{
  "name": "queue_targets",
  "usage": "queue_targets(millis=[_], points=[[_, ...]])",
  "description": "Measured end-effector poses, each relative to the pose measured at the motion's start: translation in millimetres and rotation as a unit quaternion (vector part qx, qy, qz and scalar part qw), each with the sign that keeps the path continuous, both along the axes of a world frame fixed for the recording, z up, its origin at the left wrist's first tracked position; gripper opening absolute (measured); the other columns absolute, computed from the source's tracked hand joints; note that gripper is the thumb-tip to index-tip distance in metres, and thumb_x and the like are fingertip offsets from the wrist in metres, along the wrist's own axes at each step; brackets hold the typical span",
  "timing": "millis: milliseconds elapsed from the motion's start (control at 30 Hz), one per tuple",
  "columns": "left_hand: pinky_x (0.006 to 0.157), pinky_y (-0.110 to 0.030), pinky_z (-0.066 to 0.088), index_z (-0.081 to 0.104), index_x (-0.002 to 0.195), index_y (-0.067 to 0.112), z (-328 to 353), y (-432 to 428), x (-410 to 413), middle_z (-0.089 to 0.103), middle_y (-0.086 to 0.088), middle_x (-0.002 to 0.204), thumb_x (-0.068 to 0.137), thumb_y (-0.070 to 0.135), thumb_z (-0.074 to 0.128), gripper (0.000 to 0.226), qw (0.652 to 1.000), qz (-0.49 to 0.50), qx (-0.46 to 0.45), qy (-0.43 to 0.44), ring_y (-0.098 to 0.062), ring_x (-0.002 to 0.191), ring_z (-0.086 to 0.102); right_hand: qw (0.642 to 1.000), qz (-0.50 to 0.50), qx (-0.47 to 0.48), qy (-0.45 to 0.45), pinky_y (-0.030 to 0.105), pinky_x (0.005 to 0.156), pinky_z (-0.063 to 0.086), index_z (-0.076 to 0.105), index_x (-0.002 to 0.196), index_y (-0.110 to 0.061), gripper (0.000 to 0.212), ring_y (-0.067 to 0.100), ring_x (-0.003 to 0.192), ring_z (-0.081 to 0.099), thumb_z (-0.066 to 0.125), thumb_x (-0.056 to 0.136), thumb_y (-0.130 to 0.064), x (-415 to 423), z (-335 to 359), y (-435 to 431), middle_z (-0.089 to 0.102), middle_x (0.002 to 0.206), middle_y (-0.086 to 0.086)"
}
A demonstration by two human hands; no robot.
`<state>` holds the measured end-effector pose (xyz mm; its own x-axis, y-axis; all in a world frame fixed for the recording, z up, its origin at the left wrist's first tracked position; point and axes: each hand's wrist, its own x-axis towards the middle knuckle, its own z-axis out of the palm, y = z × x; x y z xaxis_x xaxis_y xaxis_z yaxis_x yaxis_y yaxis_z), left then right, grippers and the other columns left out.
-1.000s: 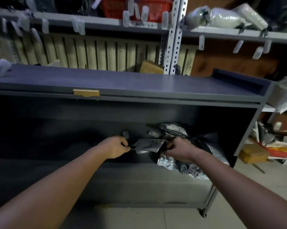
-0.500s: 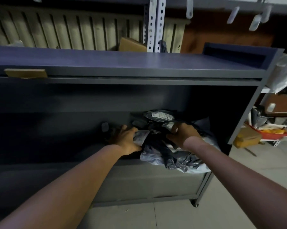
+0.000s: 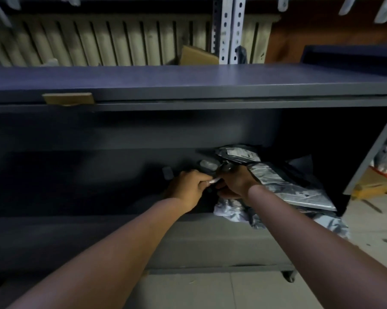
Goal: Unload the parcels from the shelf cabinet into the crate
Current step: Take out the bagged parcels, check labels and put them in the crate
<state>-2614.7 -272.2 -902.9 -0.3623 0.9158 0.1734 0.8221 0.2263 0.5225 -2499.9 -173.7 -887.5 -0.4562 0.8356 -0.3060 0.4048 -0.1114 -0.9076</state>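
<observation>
2 hands reach into a dark shelf cabinet (image 3: 121, 134), beside a pile of grey parcels (image 3: 295, 190) at its right end. The left hand (image 3: 188, 186) pinches a small parcel (image 3: 213, 181) by its pale edge; the right hand (image 3: 235, 182) curls round the same one. Pulling could drag the overhanging parcels off the shelf lip onto the floor (image 3: 210, 291). No crate in view.
</observation>
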Motion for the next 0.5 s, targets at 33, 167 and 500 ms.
queue_targets(millis=[33,167,500], points=[[0.098,-0.036,0.048,0.069,0.124,0.027,2.3,-4.2,-1.3,0.065,0.004,0.125,0.100,0.020,0.056,0.028,1.000,0.004,-0.003,-0.012,-0.021,0.115,0.060,0.999,-0.009,-0.026,0.028,0.032,0.057,0.058,0.066,0.111,0.006,0.029,0.028,0.068,0.067,0.059,0.098,-0.019,-3.3,0.6,-4.8,0.071,0.094,0.023],[0.102,-0.031,0.044,0.064,0.130,0.031,15.5,-27.3,-2.0,0.060,0.008,0.128,0.099,0.031,0.057,0.031,0.999,0.004,-0.031,-0.036,-0.019,0.119,0.055,0.988,-0.049,-0.080,0.125,0.041,0.062,0.059,0.059,0.111,0.009,0.020,0.034,0.073,0.066,0.049,0.095,0.010,-11.5,12.3,-23.9,0.065,0.088,0.024],[0.088,-0.017,0.040,0.045,0.145,0.031,53.8,-126.0,-39.2,0.047,-0.002,0.147,0.099,0.015,0.056,0.050,0.981,0.094,-0.026,-0.166,-0.013,0.119,0.052,0.984,0.043,-0.033,0.172,0.031,0.056,0.058,0.064,0.093,-0.012,0.033,0.022,0.071,0.067,0.043,0.092,0.013,-7.7,50.5,-98.1,0.069,0.085,0.010]])
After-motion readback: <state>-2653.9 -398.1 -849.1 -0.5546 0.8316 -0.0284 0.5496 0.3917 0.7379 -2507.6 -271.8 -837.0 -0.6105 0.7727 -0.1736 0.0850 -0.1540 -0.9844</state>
